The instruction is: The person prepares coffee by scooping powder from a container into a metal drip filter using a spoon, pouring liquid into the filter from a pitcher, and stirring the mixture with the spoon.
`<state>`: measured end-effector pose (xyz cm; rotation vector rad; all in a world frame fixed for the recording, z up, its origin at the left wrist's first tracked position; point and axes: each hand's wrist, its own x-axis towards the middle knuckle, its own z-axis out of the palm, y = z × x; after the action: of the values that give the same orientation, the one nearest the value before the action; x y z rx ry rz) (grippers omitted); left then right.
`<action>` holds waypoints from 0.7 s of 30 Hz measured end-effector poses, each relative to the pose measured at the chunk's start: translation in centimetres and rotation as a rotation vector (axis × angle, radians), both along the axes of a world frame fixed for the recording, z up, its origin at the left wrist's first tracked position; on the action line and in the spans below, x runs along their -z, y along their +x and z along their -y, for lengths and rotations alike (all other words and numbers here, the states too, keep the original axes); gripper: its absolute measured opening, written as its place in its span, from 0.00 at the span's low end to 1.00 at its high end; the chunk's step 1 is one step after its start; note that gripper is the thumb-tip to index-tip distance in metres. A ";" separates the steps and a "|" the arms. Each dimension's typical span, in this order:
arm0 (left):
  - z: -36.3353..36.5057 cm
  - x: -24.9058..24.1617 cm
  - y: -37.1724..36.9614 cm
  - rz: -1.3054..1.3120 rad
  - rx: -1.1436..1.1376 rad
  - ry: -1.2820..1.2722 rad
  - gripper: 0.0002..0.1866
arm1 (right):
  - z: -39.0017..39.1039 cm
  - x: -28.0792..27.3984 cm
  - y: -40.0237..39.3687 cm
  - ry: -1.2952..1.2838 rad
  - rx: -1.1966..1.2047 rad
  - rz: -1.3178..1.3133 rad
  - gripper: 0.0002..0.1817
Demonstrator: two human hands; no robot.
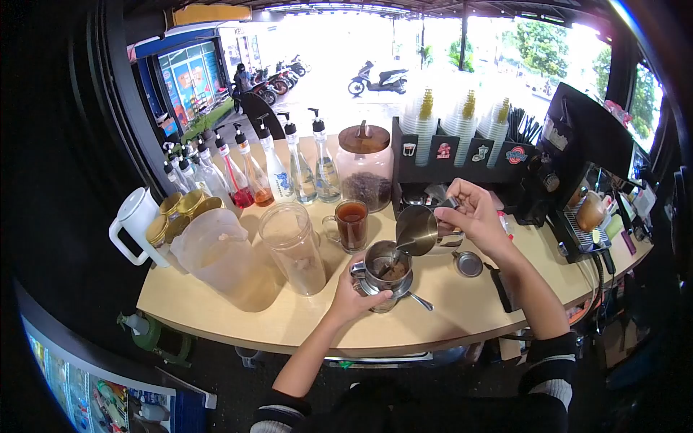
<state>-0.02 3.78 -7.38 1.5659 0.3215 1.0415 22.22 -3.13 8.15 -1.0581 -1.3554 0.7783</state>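
My right hand grips the handle of a metal pitcher, which is tilted left over a metal drip filter. A thin stream runs from its spout onto brown grounds inside the filter. Fingers of my left hand are wrapped round the filter's saucer-like base, which rests on a glass. Just behind the filter stands a glass mug of reddish-brown drink. A spoon lies by the glass, and a round metal lid is to the right.
Two large plastic jugs and a tall clear container stand left. Behind are pump bottles, a wooden-lidded jar and a black cup rack. A coffee machine is at right, beyond a wooden counter edge.
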 end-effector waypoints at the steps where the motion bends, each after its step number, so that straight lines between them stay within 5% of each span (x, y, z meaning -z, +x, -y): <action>1: 0.0 0.0 0.0 0.000 0.000 -0.001 0.43 | 0.0 0.0 0.0 0.003 0.005 -0.025 0.12; 21: 0.0 0.1 -0.1 -0.012 0.013 -0.018 0.43 | -1.3 -0.2 1.4 0.022 0.067 0.112 0.12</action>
<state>-0.16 3.76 -7.52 1.5561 0.3278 1.0173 23.61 -1.80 8.40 -1.1378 -1.4124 0.6617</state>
